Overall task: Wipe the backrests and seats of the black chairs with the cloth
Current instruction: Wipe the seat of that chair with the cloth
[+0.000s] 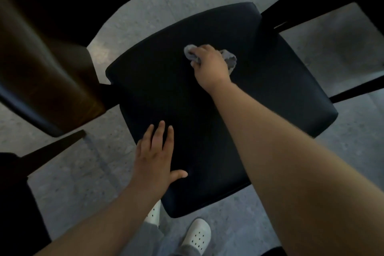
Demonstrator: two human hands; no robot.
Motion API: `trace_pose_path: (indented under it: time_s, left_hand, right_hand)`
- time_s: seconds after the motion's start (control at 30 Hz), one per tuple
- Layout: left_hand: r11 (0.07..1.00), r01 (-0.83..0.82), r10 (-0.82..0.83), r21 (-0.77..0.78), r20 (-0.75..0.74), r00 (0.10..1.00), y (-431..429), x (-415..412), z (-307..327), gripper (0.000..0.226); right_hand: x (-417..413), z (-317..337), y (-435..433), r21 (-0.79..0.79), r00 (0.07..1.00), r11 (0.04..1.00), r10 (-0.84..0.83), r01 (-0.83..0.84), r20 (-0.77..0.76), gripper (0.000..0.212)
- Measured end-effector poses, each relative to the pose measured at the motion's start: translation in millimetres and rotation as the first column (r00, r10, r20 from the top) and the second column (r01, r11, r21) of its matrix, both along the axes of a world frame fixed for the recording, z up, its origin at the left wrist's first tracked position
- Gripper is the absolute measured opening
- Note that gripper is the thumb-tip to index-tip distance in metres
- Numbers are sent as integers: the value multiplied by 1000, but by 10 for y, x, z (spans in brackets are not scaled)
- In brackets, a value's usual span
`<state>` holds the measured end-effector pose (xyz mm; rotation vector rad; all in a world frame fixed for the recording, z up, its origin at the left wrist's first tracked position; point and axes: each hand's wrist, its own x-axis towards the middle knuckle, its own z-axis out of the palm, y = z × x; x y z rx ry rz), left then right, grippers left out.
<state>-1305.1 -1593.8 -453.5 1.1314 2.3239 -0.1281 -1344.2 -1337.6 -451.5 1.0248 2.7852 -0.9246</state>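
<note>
Grey cloth (pixel 230 60), soft, light and bunched, is lying on the far middle of the black seat (pixel 270 93), and the right hand (pixel 209 65) is pressing down with its grip curled round the wad, a sound hold for a rag likely to slide on smooth upholstery. The left hand (pixel 155 157) is resting flat and empty near the front edge, while a brown chair (pixel 41 62) is crowding the left side.

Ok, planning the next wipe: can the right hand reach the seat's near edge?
Probably yes: right hand holds the cloth; bare seat lies between; only the left hand rests near that edge.
</note>
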Motion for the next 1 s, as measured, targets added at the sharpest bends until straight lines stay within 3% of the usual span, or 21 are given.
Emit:
trace_pose_path:
  time_s: [0.07,0.17,0.27,0.37,0.6,0.83,1.0]
  left_hand:
    - [999,-14,14,37,-10,1000,-6,-1,7,119]
    - [999,12,-13,-40,-16,1000,5,-1,27,116]
    - [998,4,-6,-64,-25,1000,43,5,60,115]
    - [996,-7,5,-91,-23,1000,59,12,69,116]
    - [991,4,-9,-133,-36,999,99,27,112,116]
    - [991,-15,10,-131,-38,999,105,31,124,117]
    - [992,-10,5,-122,-42,999,102,22,104,118]
  right_hand:
    - [78,-33,-53,6,997,997,80,-80,-3,39]
    - [487,-30,-208,-68,979,978,194,-198,-59,34]
    - [1148,-50,-514,-39,958,964,256,-263,-131,32]
    - [1812,-22,-852,-9,969,975,221,-223,-113,29]
    - [2604,161,-1307,-155,993,983,91,-102,-80,27]
    - [1809,125,-915,-40,981,987,-159,155,-114,32]
    - [2016,-27,-1333,4,985,994,-108,109,-133,28]
